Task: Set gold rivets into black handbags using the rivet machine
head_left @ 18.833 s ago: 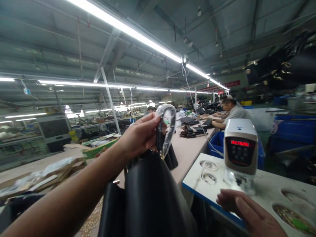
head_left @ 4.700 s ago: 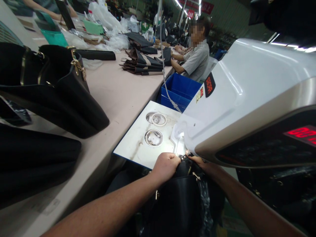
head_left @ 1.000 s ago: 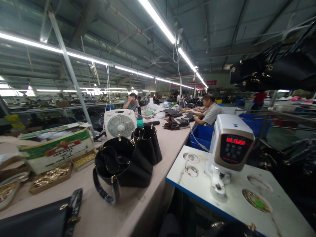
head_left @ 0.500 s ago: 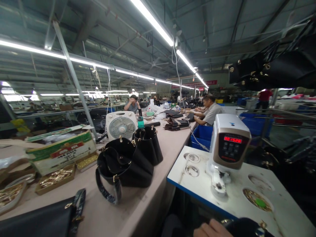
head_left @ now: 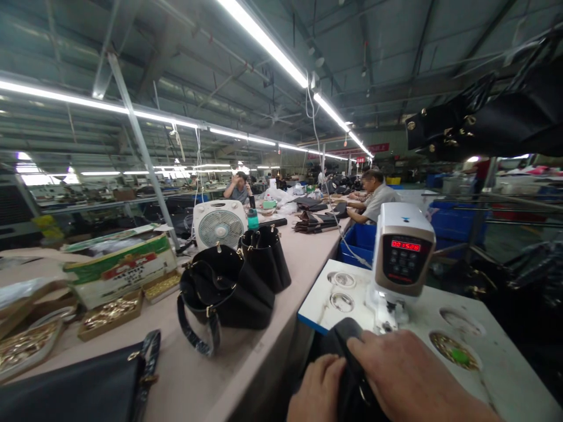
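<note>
A black handbag [head_left: 343, 339] is gripped in both my hands, its upper edge held up in front of the white riveting machine [head_left: 402, 252]. My left hand [head_left: 317, 387] wraps its fingers round the near left side. From the right, my right hand [head_left: 407, 366] lies over the bag with its fingers closed on the edge. A small gold metal piece shows on the bag between the hands. The lower part of the bag runs out of view. Red digits glow on the machine's display, and its lower arm is partly hidden behind my right hand.
Two black bags [head_left: 226, 287] stand on the long table [head_left: 259, 351] to the left, with another lying nearer. Boxes of gold fittings [head_left: 112, 313], a fan [head_left: 220, 225] and a printed carton [head_left: 121, 266] are beyond. Two people sit farther along. More bags hang at upper right.
Both hands have come up into view with the black bag, brought left and forward to the machine. Before, only one hand and part of a bag showed at the bottom edge.
</note>
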### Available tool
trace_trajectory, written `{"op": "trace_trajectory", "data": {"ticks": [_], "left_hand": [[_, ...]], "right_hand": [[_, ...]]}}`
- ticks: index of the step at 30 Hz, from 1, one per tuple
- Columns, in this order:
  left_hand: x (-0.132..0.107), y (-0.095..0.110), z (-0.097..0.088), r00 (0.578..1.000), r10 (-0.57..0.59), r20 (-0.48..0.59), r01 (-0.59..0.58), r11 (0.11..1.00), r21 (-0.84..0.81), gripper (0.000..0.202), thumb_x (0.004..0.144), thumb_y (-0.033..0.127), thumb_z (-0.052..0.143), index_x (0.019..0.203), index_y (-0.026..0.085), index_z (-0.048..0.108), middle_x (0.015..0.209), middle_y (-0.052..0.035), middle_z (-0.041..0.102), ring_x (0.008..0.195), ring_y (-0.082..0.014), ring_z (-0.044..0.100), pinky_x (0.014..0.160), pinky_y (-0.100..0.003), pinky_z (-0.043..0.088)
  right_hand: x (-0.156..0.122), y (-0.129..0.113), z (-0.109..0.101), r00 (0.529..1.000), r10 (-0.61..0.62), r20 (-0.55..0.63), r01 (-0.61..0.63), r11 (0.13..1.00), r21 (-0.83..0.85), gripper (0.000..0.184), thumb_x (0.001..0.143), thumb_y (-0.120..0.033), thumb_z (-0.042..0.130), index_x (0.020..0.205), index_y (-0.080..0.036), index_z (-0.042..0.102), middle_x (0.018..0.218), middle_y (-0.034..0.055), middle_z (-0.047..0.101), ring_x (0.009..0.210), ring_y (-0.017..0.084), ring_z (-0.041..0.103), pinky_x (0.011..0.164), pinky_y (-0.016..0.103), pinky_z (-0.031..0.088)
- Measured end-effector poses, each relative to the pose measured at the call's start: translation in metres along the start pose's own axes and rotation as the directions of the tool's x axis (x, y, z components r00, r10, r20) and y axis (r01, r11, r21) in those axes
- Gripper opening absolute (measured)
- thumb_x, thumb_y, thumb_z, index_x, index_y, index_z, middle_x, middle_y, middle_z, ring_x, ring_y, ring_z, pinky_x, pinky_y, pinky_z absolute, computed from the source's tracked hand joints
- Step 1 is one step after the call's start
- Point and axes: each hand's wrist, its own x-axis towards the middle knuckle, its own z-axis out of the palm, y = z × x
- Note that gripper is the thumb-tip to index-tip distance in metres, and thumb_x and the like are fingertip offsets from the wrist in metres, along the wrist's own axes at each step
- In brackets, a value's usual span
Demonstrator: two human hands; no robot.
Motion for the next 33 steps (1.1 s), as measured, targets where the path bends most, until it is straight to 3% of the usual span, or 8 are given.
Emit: {"op": "trace_trajectory", "data": {"ticks": [5, 11, 15, 18, 21, 26, 30, 33], "left_hand": [[0.022, 0.024, -0.008, 0.997, 0.073, 0.020, -0.075, 0.981, 0.178, 0.083, 0.071, 0.026, 0.075, 0.151, 0.022, 0.053, 0.154, -0.0147, 0.054, 0.135, -0.0415, 0.055, 0.103, -0.050, 0.056], [0.034, 0.004, -0.001, 0.970, 0.186, -0.155, -0.154, 0.968, 0.197, 0.054, 0.080, 0.014, 0.058, 0.133, 0.022, 0.067, 0.141, -0.0101, 0.065, 0.127, -0.0324, 0.061, 0.107, -0.046, 0.051], [0.045, -0.011, -0.001, 0.953, 0.243, -0.180, -0.213, 0.962, 0.170, 0.041, 0.079, 0.012, 0.060, 0.117, 0.023, 0.072, 0.115, -0.0068, 0.075, 0.107, -0.0281, 0.067, 0.094, -0.041, 0.053], [0.049, -0.009, -0.010, 0.958, 0.255, -0.129, -0.222, 0.949, 0.224, 0.040, 0.079, 0.013, 0.061, 0.115, 0.025, 0.073, 0.107, -0.0054, 0.075, 0.099, -0.0270, 0.068, 0.086, -0.038, 0.053], [0.050, -0.004, -0.018, 0.966, 0.256, -0.020, -0.240, 0.926, 0.293, 0.040, 0.078, 0.013, 0.061, 0.114, 0.026, 0.075, 0.107, -0.0067, 0.074, 0.094, -0.0262, 0.070, 0.081, -0.035, 0.054], [0.050, 0.001, -0.018, 0.961, 0.273, 0.044, -0.269, 0.886, 0.377, 0.030, 0.080, 0.016, 0.060, 0.105, 0.021, 0.076, 0.097, -0.0087, 0.074, 0.087, -0.0279, 0.070, 0.075, -0.037, 0.055], [0.050, -0.002, -0.013, 0.971, 0.237, 0.030, -0.232, 0.909, 0.347, 0.035, 0.078, 0.012, 0.060, 0.107, 0.021, 0.077, 0.099, -0.0084, 0.074, 0.093, -0.0292, 0.069, 0.082, -0.041, 0.058], [0.052, -0.007, -0.008, 0.972, 0.232, 0.032, -0.232, 0.928, 0.290, 0.044, 0.074, 0.013, 0.065, 0.115, 0.021, 0.077, 0.124, -0.0112, 0.073, 0.114, -0.0331, 0.066, 0.097, -0.047, 0.057]], "right_hand": [[0.004, -0.009, -0.019, 0.995, 0.047, 0.093, -0.051, 0.998, 0.044, 0.041, 0.086, -0.002, 0.052, 0.110, -0.024, 0.077, 0.102, 0.0098, 0.079, 0.089, 0.035, 0.077, 0.077, 0.048, 0.059], [0.005, -0.014, -0.014, 0.996, 0.028, 0.088, -0.037, 0.994, 0.106, 0.036, 0.089, -0.004, 0.054, 0.111, -0.020, 0.077, 0.106, 0.0108, 0.079, 0.098, 0.037, 0.076, 0.088, 0.056, 0.060], [0.002, -0.008, -0.007, 0.992, 0.063, 0.109, -0.077, 0.988, 0.130, 0.033, 0.088, -0.004, 0.054, 0.106, -0.020, 0.077, 0.104, 0.0106, 0.079, 0.100, 0.037, 0.075, 0.091, 0.056, 0.058], [-0.003, 0.000, 0.012, 0.996, 0.083, 0.029, -0.087, 0.974, 0.208, 0.036, 0.085, -0.008, 0.056, 0.110, -0.025, 0.076, 0.111, 0.0082, 0.077, 0.102, 0.036, 0.073, 0.091, 0.057, 0.059], [-0.008, 0.004, 0.045, 0.993, 0.112, -0.041, -0.100, 0.969, 0.224, 0.061, 0.079, -0.007, 0.056, 0.136, -0.025, 0.068, 0.146, 0.0134, 0.062, 0.127, 0.038, 0.064, 0.105, 0.061, 0.054], [-0.008, 0.001, 0.092, 0.987, 0.069, 0.146, -0.112, 0.942, 0.316, 0.081, 0.081, 0.001, 0.043, 0.161, -0.011, 0.038, 0.166, 0.0162, 0.036, 0.153, 0.031, 0.039, 0.126, 0.051, 0.036], [-0.010, 0.010, 0.101, 0.997, 0.047, 0.057, -0.071, 0.832, 0.550, 0.063, 0.087, -0.008, 0.044, 0.148, -0.016, 0.059, 0.151, 0.0139, 0.059, 0.139, 0.026, 0.057, 0.120, 0.042, 0.043], [-0.014, 0.020, 0.094, 0.997, 0.077, 0.009, -0.063, 0.736, 0.674, 0.056, 0.083, -0.010, 0.046, 0.130, -0.025, 0.074, 0.126, 0.0074, 0.076, 0.117, 0.023, 0.072, 0.106, 0.035, 0.053]]}}
